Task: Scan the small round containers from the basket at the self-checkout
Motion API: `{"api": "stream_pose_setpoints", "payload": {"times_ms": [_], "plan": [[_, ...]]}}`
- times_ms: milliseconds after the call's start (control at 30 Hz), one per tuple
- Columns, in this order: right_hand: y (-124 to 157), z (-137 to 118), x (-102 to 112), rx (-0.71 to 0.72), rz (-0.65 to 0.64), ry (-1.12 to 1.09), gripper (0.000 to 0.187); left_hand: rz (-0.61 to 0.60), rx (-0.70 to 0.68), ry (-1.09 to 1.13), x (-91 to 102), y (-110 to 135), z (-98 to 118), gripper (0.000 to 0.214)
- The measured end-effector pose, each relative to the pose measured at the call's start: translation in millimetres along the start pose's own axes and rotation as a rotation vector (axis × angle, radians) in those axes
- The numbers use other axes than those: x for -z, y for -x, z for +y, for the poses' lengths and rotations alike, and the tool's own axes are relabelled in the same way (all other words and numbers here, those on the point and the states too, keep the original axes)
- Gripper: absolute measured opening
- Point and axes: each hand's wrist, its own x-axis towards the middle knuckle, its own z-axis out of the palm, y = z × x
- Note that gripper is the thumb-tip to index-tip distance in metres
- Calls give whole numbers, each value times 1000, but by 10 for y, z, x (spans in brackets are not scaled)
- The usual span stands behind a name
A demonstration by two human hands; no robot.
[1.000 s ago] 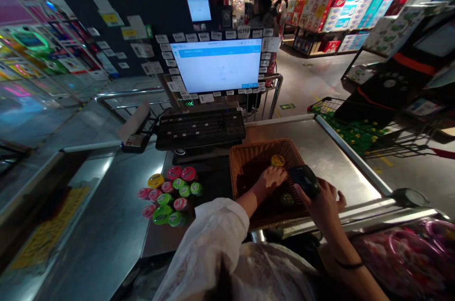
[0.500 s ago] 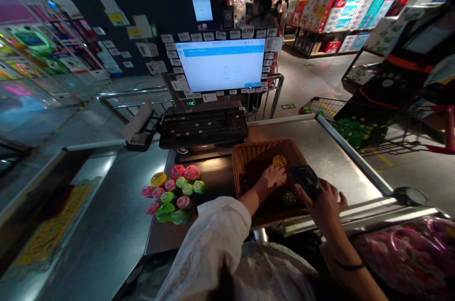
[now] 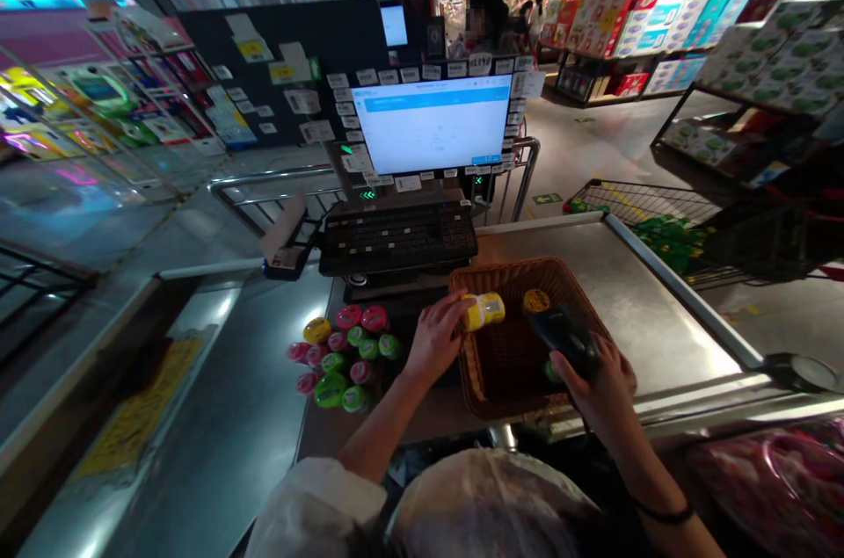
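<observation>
My left hand (image 3: 436,336) is closed on a small yellow bottle-like container (image 3: 485,311), tilted on its side over the left part of a brown wicker basket (image 3: 465,373). A barcode-like patch shows on its label. In my right hand (image 3: 603,378) is a black handheld barcode scanner (image 3: 565,340), its head pointing left over the basket. Inside the basket lies a yellow-lidded container (image 3: 536,301), and a green one (image 3: 552,372) is partly hidden behind the scanner. Left of the basket stands a cluster of pink, green and yellow lidded containers (image 3: 346,356).
Behind the basket are a black keyboard (image 3: 399,235) and a lit monitor (image 3: 435,126) ringed with paper labels. A metal counter (image 3: 633,294) runs right, with a shopping cart (image 3: 652,198) beyond it. A conveyor well (image 3: 141,400) lies far left.
My left hand has come up from inside the basket and moved left, now with a yellow container in it. The scanner stays in my right hand. The view has shifted slightly.
</observation>
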Motion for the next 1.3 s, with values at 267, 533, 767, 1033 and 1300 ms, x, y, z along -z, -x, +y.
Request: {"api": "stream_pose_setpoints", "payload": {"times_ms": [267, 533, 767, 1033, 1300], "plan": [[246, -597, -294, 153, -156, -128, 50, 249, -68, -257, 442, 599, -319, 44], [361, -1064, -475, 323, -230, -99, 42, 286, -90, -404, 656, 875, -420, 38], [399, -1148, -524, 297, -239, -100, 34, 273, -85, -404, 711, 955, -503, 44], [357, -1100, -571, 360, -219, -7, 41, 278, -80, -392, 738, 962, -525, 46], [371, -1089, -637, 343, -171, 7, 44, 203, -41, -420, 827, 983, -518, 45]]}}
